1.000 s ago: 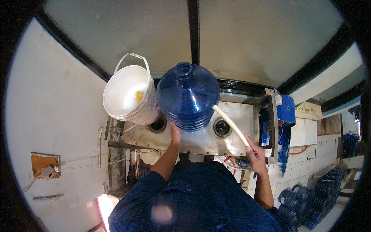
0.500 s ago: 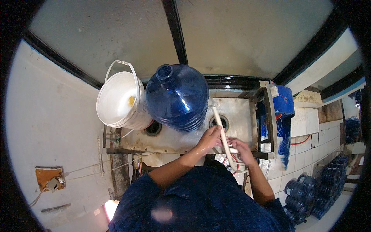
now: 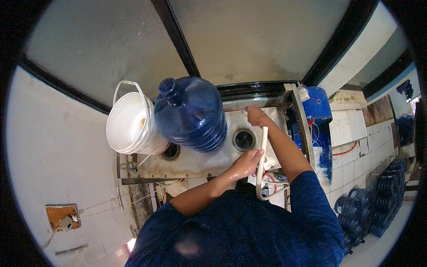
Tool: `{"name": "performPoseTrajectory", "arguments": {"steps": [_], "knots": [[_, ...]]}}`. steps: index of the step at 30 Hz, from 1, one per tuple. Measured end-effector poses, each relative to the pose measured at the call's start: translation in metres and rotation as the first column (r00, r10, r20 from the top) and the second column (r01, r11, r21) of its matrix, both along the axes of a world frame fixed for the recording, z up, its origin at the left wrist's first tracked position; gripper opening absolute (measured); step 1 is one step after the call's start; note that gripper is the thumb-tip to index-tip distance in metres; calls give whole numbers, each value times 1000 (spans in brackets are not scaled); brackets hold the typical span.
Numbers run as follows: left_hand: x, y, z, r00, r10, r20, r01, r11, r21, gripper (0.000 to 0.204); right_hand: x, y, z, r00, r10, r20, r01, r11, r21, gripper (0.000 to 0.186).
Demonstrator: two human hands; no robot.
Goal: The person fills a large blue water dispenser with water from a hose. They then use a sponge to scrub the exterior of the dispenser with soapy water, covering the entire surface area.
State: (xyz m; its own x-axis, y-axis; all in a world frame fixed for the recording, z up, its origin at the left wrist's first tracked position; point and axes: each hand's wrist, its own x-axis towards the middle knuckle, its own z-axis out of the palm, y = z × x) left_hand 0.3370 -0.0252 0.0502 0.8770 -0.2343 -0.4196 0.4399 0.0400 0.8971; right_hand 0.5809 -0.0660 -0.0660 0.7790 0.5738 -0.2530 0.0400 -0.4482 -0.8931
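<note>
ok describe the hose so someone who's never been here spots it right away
Find the metal counter with two dark round holes in it. At its near edge, right of the big blue bottle, the hose sits in the person's left grip. It is slim, cream-white and bent at the bottom, unlike the wide white bucket and the rounded bottle.

One jug point(image 3: 192, 119) stands on one desk point(image 3: 195, 163), with one bucket point(image 3: 128, 127) at the jug's left and two holes: a left hole point(image 3: 171, 153) just beside the jug's base and a right hole point(image 3: 244, 139) to its right. Also right of the jug are two hands, a left hand point(image 3: 248, 163) and a right hand point(image 3: 256, 116), one hose point(image 3: 263, 143) and one drum point(image 3: 317, 107). Well apart, the jug's right side has many stacked jugs point(image 3: 354, 208), too overlapped to count.
</note>
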Motion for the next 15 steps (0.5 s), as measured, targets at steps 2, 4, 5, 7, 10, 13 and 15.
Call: {"name": "performPoseTrajectory", "arguments": {"steps": [2, 4, 5, 7, 10, 13, 15], "knots": [[3, -1, 1, 1000, -8, 2, 8, 1000, 0, 56, 2, -8, -10, 944, 139, 300, -105, 986, -127, 17], [6, -4, 0, 1000, -17, 24, 17, 1000, -4, 57, 1, -16, -16, 782, 304, 544, -168, 944, -285, 14], [9, -5, 0, 1000, -27, 12, 26, 1000, 2, 56, 1, -22, -19, 670, 385, 635, -176, 913, -368, 14], [15, -1, -1, 1000, 1, -15, 0, 1000, 21, 55, -23, -8, 45, 984, -36, 177, 29, 999, 41, 19], [31, -8, -7, 995, -15, -95, 7, 996, -85, 54, -17, -32, 48, 899, -268, -346, 382, 868, 319, 32], [45, -11, -10, 993, -17, -115, 11, 999, -53, 53, 3, -62, 1, 912, -207, -354, 348, 847, 402, 35], [58, -10, -18, 986, 41, -164, -59, 992, -107, 53, -7, -81, -18, 885, -148, -442, 390, 755, 528, 33]]}}
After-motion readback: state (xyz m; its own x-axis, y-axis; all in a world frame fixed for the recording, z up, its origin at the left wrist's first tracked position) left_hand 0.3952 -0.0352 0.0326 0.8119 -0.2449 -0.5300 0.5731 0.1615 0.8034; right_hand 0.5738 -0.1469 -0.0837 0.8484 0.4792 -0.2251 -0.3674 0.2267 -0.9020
